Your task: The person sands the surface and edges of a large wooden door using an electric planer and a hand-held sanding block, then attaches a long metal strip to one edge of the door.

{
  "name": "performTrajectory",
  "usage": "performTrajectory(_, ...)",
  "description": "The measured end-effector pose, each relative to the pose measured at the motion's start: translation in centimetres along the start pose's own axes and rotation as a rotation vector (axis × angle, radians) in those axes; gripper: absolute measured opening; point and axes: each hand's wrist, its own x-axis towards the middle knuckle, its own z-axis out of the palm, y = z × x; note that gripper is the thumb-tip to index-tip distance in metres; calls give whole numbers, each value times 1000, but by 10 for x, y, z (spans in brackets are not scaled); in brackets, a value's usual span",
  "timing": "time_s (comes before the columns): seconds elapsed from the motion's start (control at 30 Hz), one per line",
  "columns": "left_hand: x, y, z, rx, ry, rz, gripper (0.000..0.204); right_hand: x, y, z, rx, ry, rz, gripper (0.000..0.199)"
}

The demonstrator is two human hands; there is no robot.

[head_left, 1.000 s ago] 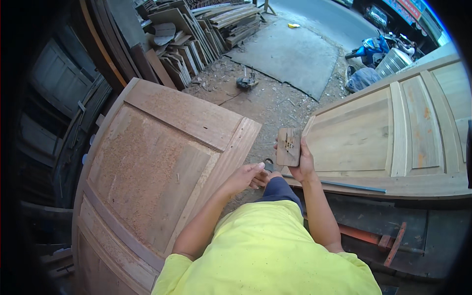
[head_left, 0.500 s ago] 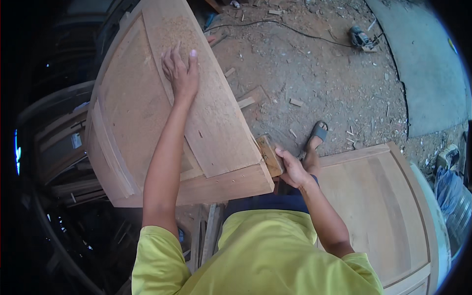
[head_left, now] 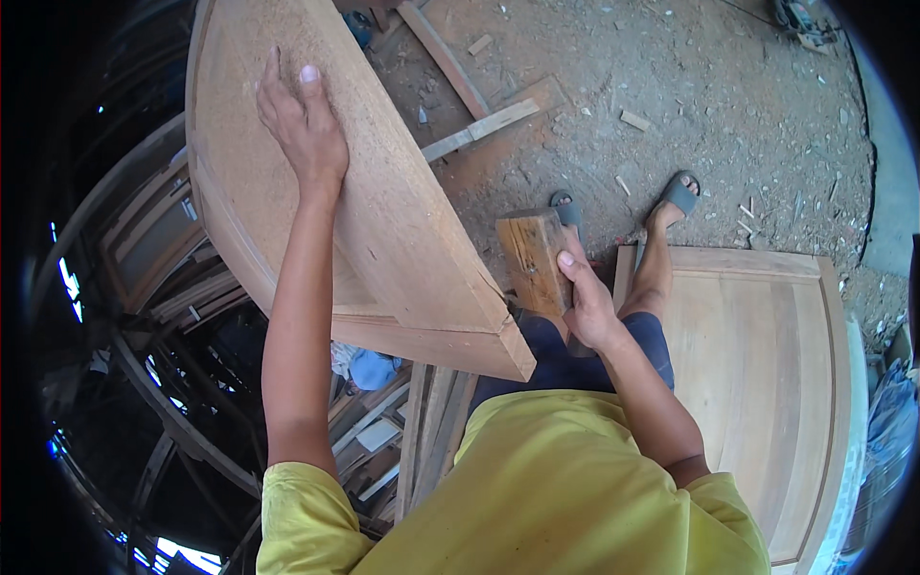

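A panelled wooden door point(head_left: 402, 230) stands tilted on the left, its thick edge turned toward me. My left hand point(head_left: 305, 134) rests on its face near the upper end, fingers spread over the dusty wood. My right hand point(head_left: 589, 305) grips a short, rough wooden block point(head_left: 535, 261), thumb on the near side and fingers hidden behind. The block is held in the air, apart from the door's edge and just to the right of its lower corner. A crack or raised splinter shows along the edge near that corner.
Another panelled door point(head_left: 738, 383) lies at the right beside my leg. Loose timber strips point(head_left: 479, 129) lie on the dirt floor ahead, among wood chips. A power tool point(head_left: 805, 24) sits at the far right. Stacked wood lengths point(head_left: 431, 422) are below the left door.
My right hand has drawn the block away from the door's edge, to where a gap now shows. The view has shifted; my left hand stays flat on the door.
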Motion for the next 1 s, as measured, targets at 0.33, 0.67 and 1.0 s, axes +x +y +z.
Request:
performTrajectory(0.33,-6,-5,2,-8,13,-19,76,10,11,22,-463,-146,-41,58)
performTrajectory(0.67,-5,-7,2,27,22,20,73,-3,19,5,-328,-128,15,61)
performTrajectory(1.0,-6,-5,3,-9,51,42,76,29,18,30,-358,-29,8,72)
